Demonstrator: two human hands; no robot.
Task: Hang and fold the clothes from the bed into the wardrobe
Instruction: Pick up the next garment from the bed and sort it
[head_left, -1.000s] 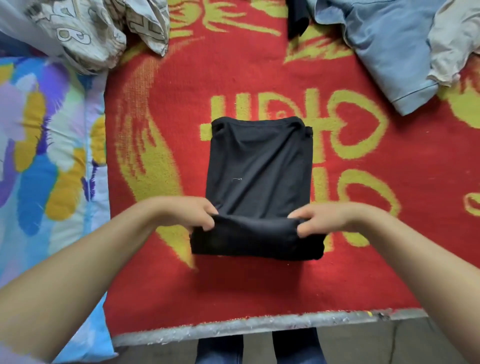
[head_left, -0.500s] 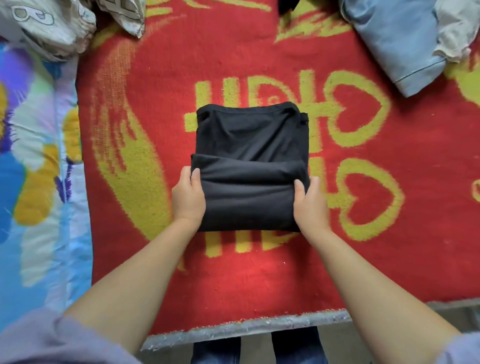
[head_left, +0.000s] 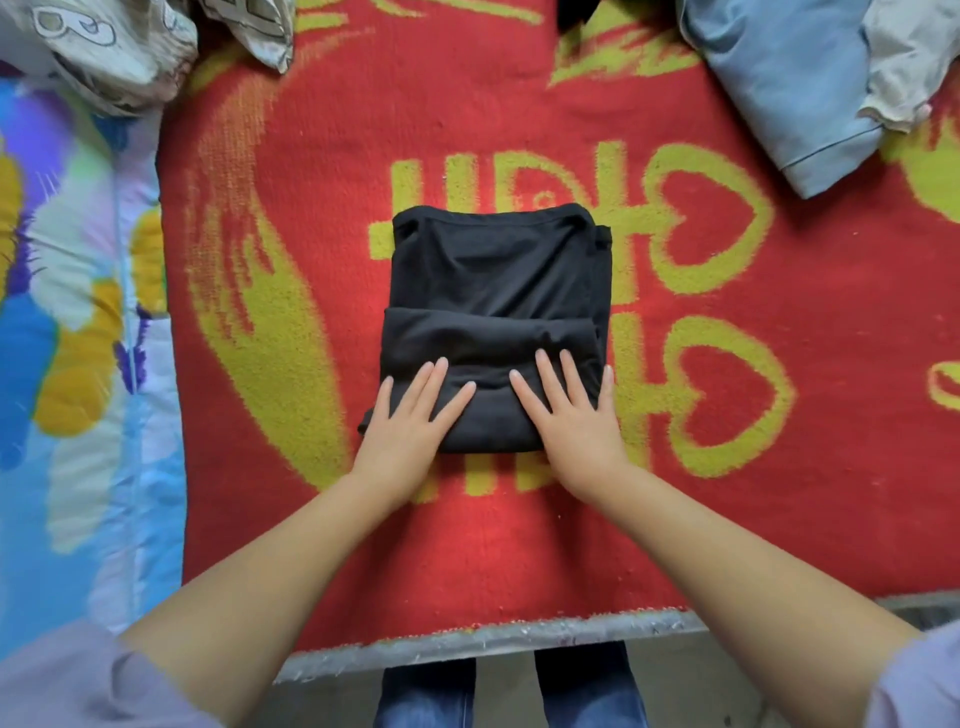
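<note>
- Now my left hand (head_left: 410, 415) and right hand (head_left: 566, 410) lie flat, fingers straight and slightly spread, pressing the near fold of the black garment (head_left: 498, 291).
- I'd smooth outward toward 9 and 3 o'clock so the crease sets evenly before the next fold.
- Underneath, the red blanket (head_left: 519, 545) covers the bed; the garment sits at its centre.
- At 1 o'clock a blue garment (head_left: 779, 78) waits; at 11 o'clock, a printed cloth (head_left: 104, 52); at 9, a colourful quilt (head_left: 67, 338).
</note>
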